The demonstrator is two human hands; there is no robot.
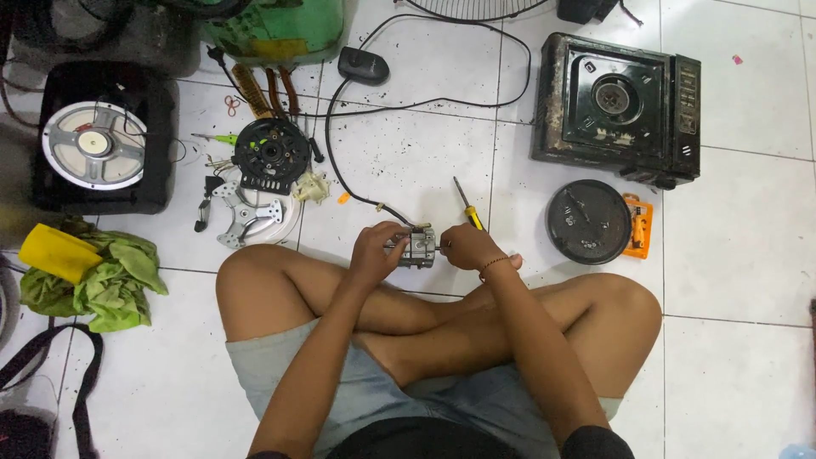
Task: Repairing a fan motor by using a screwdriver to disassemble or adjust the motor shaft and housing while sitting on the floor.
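I sit cross-legged on a white tiled floor. My left hand [375, 247] grips the left side of a small grey metal motor [416, 247] held just above the floor in front of my legs. My right hand [469, 248] holds a yellow-handled screwdriver [467, 206] whose shaft points up and away, and it rests against the motor's right side. A black cable [353, 183] runs from the motor up to a black plug adapter [363, 65].
A black portable gas stove [619, 109] stands at upper right, with a round black lid [588, 222] and orange part [639, 225] below it. To the left lie a black fan housing [272, 153], metal brackets [246, 214], a speaker [93, 144], and green cloth [110, 280].
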